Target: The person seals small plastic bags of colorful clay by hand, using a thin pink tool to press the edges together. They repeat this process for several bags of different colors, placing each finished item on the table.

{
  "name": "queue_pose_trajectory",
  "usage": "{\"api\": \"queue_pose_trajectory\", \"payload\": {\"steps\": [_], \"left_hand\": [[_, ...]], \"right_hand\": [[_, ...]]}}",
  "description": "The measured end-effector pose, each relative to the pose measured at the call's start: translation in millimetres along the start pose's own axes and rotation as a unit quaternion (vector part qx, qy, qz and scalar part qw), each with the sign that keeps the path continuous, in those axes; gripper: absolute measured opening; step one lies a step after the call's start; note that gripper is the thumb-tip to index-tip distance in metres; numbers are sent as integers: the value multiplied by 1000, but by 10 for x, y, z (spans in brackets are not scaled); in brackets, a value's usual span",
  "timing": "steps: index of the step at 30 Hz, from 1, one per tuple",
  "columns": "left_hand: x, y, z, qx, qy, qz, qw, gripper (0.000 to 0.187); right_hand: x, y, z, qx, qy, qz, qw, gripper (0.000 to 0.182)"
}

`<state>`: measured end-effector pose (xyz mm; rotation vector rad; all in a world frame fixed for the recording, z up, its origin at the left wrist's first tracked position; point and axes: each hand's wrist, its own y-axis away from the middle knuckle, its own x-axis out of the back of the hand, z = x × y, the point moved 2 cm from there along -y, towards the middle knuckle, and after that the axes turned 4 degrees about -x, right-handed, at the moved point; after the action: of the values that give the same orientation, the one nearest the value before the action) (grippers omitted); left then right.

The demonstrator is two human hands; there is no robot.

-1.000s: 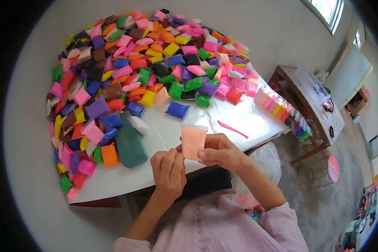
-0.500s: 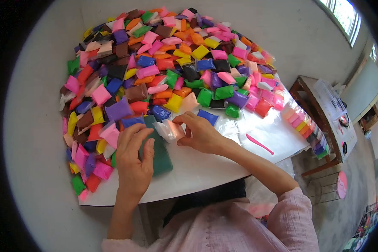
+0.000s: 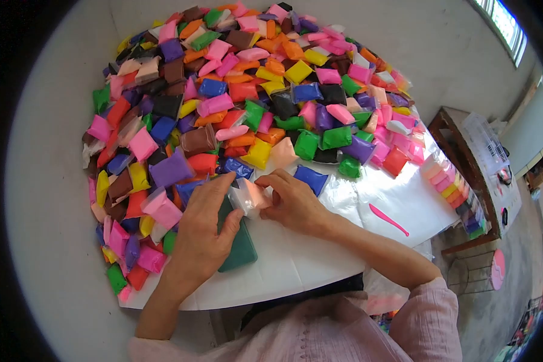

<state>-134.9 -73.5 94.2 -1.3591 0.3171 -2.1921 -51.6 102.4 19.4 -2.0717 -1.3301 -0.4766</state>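
Observation:
A small packet of peach modelling clay [image 3: 254, 196] in clear wrapping is pinched in my right hand [image 3: 292, 202] at its right end. Around the packet's left end, my left hand [image 3: 205, 232] has its thumb and fingers apart, the thumb tip right at the wrapper. Beneath my left hand lies a dark green flat board [image 3: 240, 248], partly covered by the fingers. Just beyond my right hand are a blue clay packet [image 3: 311, 180] and a peach packet [image 3: 283, 153].
A large heap of coloured clay packets [image 3: 217, 105] covers the back and left of the white table [image 3: 295, 265]. A pink plastic modelling tool [image 3: 388, 219] lies at the right. Stacked clay packets [image 3: 455, 190] stand at the table's right edge, near a wooden desk [image 3: 495, 199].
My left hand has moved towards the clay packet, its thumb now at the wrapper. My right hand keeps its pinch. The whole view has shifted slightly.

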Motion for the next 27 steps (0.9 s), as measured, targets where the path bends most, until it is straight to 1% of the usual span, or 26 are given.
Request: {"api": "queue_pose_trajectory", "payload": {"steps": [3, 6, 9, 12, 15, 21, 24, 27], "left_hand": [[-55, 4, -14, 4, -22, -23, 999, 56], [-123, -44, -13, -1, -37, -36, 999, 59], [-185, -100, -28, 6, -50, -43, 998, 61], [-213, -138, -42, 12, -31, -54, 998, 62], [-222, -139, -4, 1, -41, -43, 998, 62], [-237, -84, -10, -24, -3, 21, 999, 66], [-240, -78, 32, -24, 30, 53, 998, 65], [-270, -79, 164, 35, 160, 70, 984, 61]], "right_hand": [[16, 13, -14, -22, -25, 10, 999, 57], [20, 28, 12, -6, -49, 16, 999, 58], [5, 34, 28, 12, -51, 20, 998, 63], [40, 63, -23, 16, 0, 29, 999, 67], [112, 106, -64, 37, 0, 70, 997, 69], [196, 163, -150, 55, 24, 113, 992, 65], [207, 188, -162, 107, 48, 174, 978, 60], [267, 270, -231, 132, 79, 199, 968, 55]]}}
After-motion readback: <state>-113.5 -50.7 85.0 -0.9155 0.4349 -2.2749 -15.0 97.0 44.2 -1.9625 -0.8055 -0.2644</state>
